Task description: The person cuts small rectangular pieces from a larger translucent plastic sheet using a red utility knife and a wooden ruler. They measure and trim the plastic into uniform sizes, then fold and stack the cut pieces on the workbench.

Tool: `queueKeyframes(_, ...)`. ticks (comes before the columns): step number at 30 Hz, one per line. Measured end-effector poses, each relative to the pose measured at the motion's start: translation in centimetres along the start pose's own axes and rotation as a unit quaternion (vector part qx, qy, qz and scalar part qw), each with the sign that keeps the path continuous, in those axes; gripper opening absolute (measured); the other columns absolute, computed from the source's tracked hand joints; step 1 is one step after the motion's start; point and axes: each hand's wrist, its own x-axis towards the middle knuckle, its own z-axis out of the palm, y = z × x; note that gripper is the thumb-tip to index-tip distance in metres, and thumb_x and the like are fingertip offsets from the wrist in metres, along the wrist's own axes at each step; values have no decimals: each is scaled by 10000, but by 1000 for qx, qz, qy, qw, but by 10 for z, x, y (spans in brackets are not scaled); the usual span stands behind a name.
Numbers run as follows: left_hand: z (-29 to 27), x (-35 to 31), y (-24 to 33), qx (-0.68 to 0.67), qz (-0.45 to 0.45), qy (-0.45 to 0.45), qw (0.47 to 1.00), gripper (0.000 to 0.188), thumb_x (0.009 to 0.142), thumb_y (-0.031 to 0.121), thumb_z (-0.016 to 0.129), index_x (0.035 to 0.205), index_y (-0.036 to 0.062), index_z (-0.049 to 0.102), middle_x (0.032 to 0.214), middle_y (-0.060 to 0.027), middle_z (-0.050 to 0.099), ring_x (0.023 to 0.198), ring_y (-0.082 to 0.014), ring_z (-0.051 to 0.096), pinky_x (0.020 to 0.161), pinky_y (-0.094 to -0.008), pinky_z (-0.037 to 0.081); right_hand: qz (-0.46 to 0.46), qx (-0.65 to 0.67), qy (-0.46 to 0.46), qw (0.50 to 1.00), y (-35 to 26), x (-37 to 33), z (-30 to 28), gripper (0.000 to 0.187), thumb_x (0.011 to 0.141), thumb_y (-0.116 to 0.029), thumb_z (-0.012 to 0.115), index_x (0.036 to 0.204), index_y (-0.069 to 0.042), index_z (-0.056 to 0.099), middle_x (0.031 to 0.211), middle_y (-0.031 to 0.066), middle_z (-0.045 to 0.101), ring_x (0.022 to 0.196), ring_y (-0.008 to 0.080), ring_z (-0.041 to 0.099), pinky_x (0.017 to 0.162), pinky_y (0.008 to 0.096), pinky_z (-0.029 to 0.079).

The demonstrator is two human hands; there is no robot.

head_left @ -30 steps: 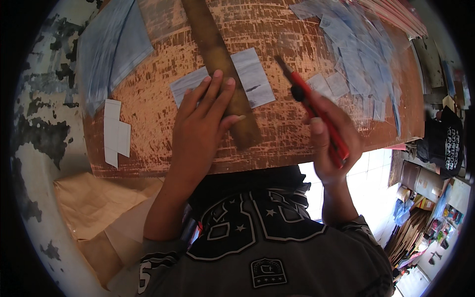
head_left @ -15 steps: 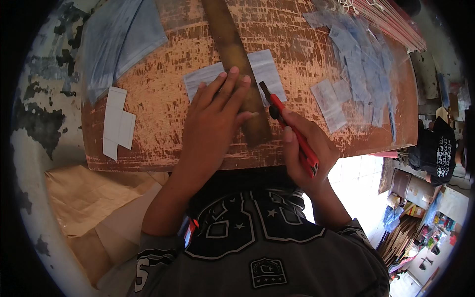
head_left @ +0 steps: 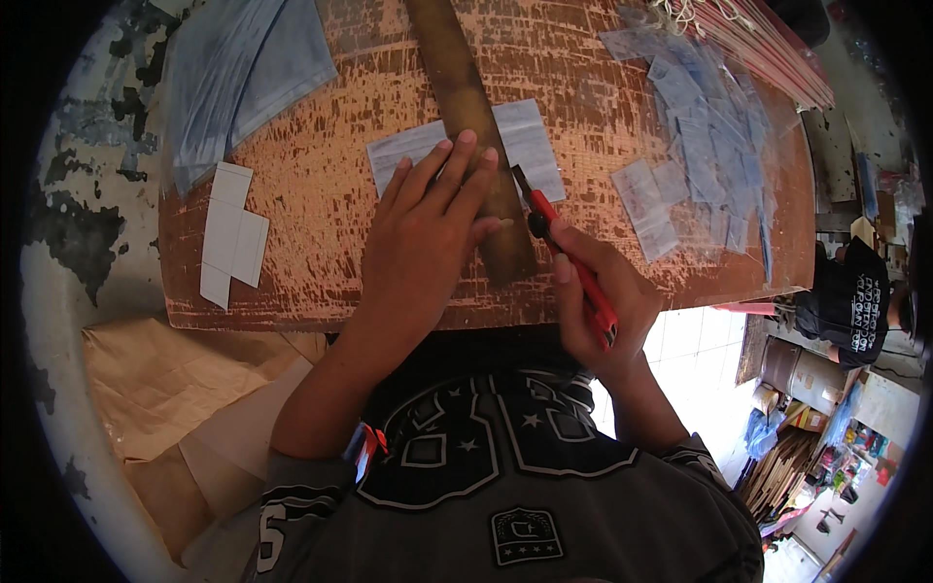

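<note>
My left hand lies flat with its fingers stretched over a long brown straightedge, pressing it down. Beneath the straightedge is a pale grey-blue piece of thin sheet, showing on both sides of the bar; my fingers partly cover its left side. In my right hand is a red box cutter with a black slider. Its dark blade points away from me, close to the straightedge's right edge and over the sheet. Whether the blade tip touches the sheet I cannot tell.
The worn brown tabletop carries large bluish sheets at far left and a white paper template nearer. Small bluish pieces are heaped at right, below a bundle of pink sticks. Another person is at far right.
The blade sits marginally closer to the straightedge's right edge. Otherwise the hands and sheet look nearly the same, with a slight shift of the whole view.
</note>
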Motion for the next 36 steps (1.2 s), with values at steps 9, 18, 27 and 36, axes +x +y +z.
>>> queueKeyframes(9,2,-1,0,-2,-4,0,1000,650,942,335,721,1537,124,562,1619,-70,528,1457,-298,510,1215,-501,417,14,-17,-35,999,-16,-24,-17,320,903,56,721,1218,2,722,899,154,763,704,236,764,603,320,562)
queueKeyframes(18,1,-1,-1,10,1,-11,1000,614,990,397,667,1538,143,556,1622,-71,521,1491,-262,478,1248,-497,382,5,-25,-17,1000,-13,-23,-25,328,901,61,722,1225,12,723,906,162,766,721,241,767,627,323,571)
queueKeyframes(27,-1,2,1,4,4,4,1000,647,922,296,759,1517,108,586,1602,-90,548,1433,-303,535,1191,-467,434,-11,25,35,999,8,3,0,288,938,40,721,1225,16,719,963,184,779,797,256,789,688,318,596)
queueKeyframes(36,-1,2,1,1,1,3,1000,650,921,295,763,1519,110,587,1607,-90,545,1431,-309,537,1189,-488,434,-14,28,25,999,10,3,2,284,940,31,723,1224,15,717,972,182,781,824,261,795,708,319,605)
